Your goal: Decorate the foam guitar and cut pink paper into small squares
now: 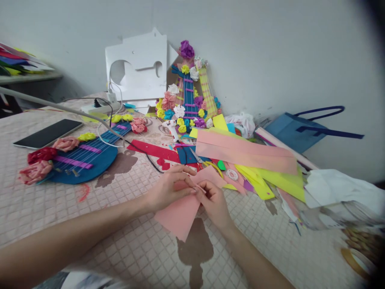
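A sheet of pink craft paper hangs between my two hands above the table. My left hand grips its upper middle, thumb and fingers pressed together. From the other side my right hand pinches the same sheet, the fingertips of both hands almost touching. Just beyond them lie scissors with yellow handles, a small white ring-shaped spool and a green piece. A longer pink sheet rests over yellow paper to the right.
At left a blue guitar-shaped craft with paper flowers lies by a tablet. Flower-covered guitar crafts lean on the wall behind a glue gun. A cable crosses the left side. A blue bag and tape roll are right.
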`<state>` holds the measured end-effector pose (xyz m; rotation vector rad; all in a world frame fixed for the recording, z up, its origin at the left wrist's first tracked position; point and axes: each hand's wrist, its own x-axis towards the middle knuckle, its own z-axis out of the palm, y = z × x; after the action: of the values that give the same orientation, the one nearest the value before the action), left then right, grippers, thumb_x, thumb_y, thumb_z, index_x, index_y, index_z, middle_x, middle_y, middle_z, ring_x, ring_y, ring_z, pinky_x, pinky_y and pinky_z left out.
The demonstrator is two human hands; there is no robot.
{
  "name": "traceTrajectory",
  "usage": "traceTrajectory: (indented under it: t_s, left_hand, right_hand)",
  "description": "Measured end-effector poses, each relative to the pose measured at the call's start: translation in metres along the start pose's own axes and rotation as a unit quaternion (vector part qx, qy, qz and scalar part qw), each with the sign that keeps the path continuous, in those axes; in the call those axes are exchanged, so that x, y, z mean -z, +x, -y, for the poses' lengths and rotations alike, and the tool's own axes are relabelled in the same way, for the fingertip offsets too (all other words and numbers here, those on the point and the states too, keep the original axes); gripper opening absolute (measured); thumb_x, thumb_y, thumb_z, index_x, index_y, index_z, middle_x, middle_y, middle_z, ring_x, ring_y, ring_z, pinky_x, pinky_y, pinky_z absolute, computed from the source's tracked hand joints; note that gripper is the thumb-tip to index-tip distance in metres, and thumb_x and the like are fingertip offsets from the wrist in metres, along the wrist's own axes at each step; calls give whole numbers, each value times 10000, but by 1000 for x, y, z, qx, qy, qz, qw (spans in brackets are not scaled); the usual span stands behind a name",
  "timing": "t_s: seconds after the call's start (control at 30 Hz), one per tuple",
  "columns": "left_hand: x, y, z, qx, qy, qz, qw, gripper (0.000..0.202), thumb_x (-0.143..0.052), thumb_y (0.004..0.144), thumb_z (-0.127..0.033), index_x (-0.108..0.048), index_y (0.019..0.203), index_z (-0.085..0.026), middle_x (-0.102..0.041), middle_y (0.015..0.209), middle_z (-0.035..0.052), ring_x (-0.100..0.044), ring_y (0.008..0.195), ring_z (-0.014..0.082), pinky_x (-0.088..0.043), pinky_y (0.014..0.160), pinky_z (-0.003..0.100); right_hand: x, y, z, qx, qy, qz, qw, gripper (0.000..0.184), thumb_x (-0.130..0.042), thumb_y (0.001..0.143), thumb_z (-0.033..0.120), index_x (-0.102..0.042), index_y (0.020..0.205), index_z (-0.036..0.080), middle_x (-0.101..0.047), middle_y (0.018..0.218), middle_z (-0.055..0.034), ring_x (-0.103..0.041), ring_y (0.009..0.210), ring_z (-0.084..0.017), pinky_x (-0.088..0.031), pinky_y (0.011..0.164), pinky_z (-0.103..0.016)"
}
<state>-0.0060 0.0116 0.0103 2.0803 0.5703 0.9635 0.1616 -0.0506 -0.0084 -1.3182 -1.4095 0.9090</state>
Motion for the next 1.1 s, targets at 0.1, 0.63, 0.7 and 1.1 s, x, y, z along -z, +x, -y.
traceTrajectory:
  t_s: [0.1,0.63,0.7,1.1]
  left_hand:
    - [2,2,-3,-19,20,38,999,189,-502,873,-274,-628,775,-173,-590,1108,95,-512,1085,205,-395,935,329]
    - [12,5,15,236,-162,-12,958,406,-570,776,-490,-526,1000,-155,-604,959,76,-573,843,182,-446,702,285]
    - [8,3,16,279,-217,36,935,466,-640,711,-496,-524,1008,-156,-624,940,80,-594,803,186,-446,641,270]
    - [14,3,22,320,-173,131,922,367,-691,626,-480,-579,580,-133,-494,521,-19,-410,477,81,-265,439,203]
  right_hand:
    - [-1,0,-2,6,-1,15,1000,243,-569,833,369,-525,687,180,-422,609,42,-362,555,-101,-277,502,-230]
    - [2,7,-12,-94,176,-69,978,301,-652,749,453,-530,665,192,-413,580,51,-334,527,-103,-268,481,-228]
    - [3,9,-13,-97,189,-98,972,305,-670,731,447,-524,642,194,-398,558,54,-320,514,-102,-261,466,-227]
    - [12,15,-15,-107,185,-21,977,251,-637,765,437,-610,754,188,-557,680,20,-477,632,-132,-373,589,-249]
